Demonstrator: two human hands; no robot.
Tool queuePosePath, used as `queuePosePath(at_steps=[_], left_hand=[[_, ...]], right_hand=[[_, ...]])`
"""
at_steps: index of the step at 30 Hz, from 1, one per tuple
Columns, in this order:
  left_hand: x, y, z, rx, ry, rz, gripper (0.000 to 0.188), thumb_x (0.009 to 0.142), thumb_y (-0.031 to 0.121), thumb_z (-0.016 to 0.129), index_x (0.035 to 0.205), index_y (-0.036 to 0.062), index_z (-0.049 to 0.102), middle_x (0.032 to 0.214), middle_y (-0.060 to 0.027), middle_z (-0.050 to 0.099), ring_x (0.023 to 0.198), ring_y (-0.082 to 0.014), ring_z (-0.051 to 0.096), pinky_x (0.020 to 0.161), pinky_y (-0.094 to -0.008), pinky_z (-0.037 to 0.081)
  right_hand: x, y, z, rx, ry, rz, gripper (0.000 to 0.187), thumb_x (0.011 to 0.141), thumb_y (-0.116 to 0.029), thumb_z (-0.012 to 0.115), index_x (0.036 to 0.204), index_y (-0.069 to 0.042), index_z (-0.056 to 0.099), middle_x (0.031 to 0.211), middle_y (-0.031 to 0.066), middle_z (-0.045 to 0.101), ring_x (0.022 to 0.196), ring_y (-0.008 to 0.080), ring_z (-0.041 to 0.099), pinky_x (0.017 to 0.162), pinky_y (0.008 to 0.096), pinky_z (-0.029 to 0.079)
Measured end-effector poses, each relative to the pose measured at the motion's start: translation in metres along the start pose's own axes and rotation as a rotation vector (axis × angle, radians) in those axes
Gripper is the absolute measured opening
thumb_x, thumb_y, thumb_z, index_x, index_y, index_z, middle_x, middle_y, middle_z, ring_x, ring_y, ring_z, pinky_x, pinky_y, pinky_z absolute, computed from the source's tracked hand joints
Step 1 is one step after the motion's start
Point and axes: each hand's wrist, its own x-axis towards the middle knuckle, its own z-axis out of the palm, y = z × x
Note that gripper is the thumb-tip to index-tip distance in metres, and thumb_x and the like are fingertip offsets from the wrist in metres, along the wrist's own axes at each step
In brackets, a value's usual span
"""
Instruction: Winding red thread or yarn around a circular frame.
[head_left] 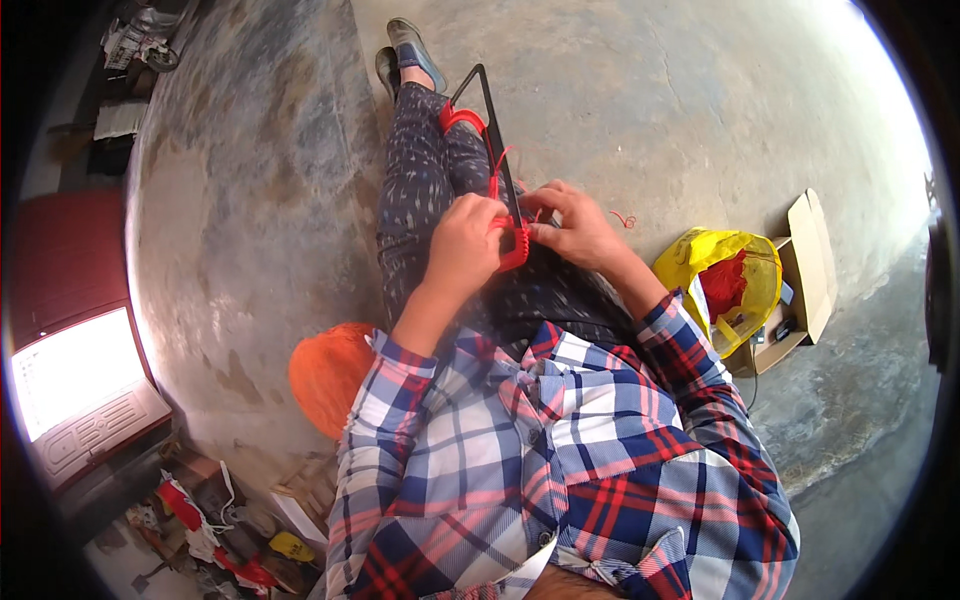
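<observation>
A slim black frame point(488, 105) with long straight sides lies over my outstretched legs. Red cord wrapping point(516, 257) covers its near end, and a second red-wrapped curved piece point(463, 117) sits toward the far end. My left hand point(464, 245) is closed on the near wrapped end from the left, fingertips bent against the red cord. From the right, my right hand point(575, 228) pinches at the same end, its thumb and forefinger at the cord. A loose red strand point(503, 158) sticks up beside the frame. Exactly what lies between the fingertips is partly hidden.
To my right stand a yellow bag point(692, 257) holding red cord point(724, 285) and an open cardboard box point(812, 260). A red cord scrap point(624, 219) lies on the concrete floor. An orange rounded thing point(330, 380) is by my left elbow; clutter point(210, 520) sits lower left.
</observation>
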Motion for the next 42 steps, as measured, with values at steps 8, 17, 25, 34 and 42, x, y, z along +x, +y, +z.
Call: queuePosePath(at_steps=[8, 17, 25, 34, 42], left_hand=[[-0.002, -0.011, 0.020, -0.122, 0.273, -0.116, 0.035, 0.074, 0.001, 0.064, 0.106, 0.0002, 0.052, 0.108, -0.0156, 0.056, 0.104, -0.0279, 0.056, 0.090, -0.0361, 0.045], [-0.008, -0.012, 0.035, -1.183, 0.050, -0.770, 0.067, 0.071, 0.012, 0.057, 0.134, 0.0019, 0.036, 0.110, -0.0062, 0.041, 0.110, -0.0194, 0.041, 0.103, -0.0307, 0.027], [-0.012, -0.011, 0.034, -1.182, 0.030, -0.758, 0.071, 0.072, 0.011, 0.057, 0.138, 0.0023, 0.033, 0.110, -0.0067, 0.040, 0.111, -0.0198, 0.041, 0.102, -0.0321, 0.030], [-0.011, -0.012, 0.052, -1.182, 0.053, -0.743, 0.068, 0.071, 0.009, 0.059, 0.135, 0.0044, 0.036, 0.108, -0.0053, 0.039, 0.106, -0.0177, 0.042, 0.099, -0.0287, 0.032], [-0.002, -0.008, 0.051, -1.196, 0.070, -0.801, 0.063, 0.070, 0.009, 0.053, 0.132, 0.0067, 0.039, 0.105, -0.0030, 0.037, 0.105, -0.0174, 0.039, 0.098, -0.0309, 0.031]], right_hand=[[-0.003, 0.015, -0.010, 0.143, 0.085, -0.014, 0.017, 0.083, -0.014, 0.064, 0.096, -0.004, 0.065, 0.104, 0.0127, 0.061, 0.097, 0.0250, 0.061, 0.085, 0.0387, 0.049], [-0.082, -0.009, -0.164, 1.181, 0.214, -0.262, 0.019, 0.083, -0.023, 0.058, 0.092, -0.010, 0.048, 0.072, -0.0007, 0.042, 0.061, 0.0131, 0.034, 0.062, 0.0329, 0.032], [-0.056, 0.008, -0.106, 0.719, 0.634, 0.201, 0.019, 0.092, -0.021, 0.055, 0.101, -0.005, 0.060, 0.078, -0.0021, 0.048, 0.066, 0.0085, 0.043, 0.063, 0.0250, 0.037], [-0.018, -0.030, -0.020, 0.615, -0.064, 0.213, 0.009, 0.095, -0.014, 0.056, 0.097, -0.006, 0.051, 0.072, -0.0026, 0.050, 0.058, 0.0061, 0.047, 0.051, 0.0210, 0.037], [-0.064, -0.091, -0.027, 0.975, -0.169, 0.261, 0.016, 0.086, -0.004, 0.060, 0.100, -0.003, 0.054, 0.072, -0.0041, 0.046, 0.056, 0.0044, 0.038, 0.049, 0.0204, 0.026]])
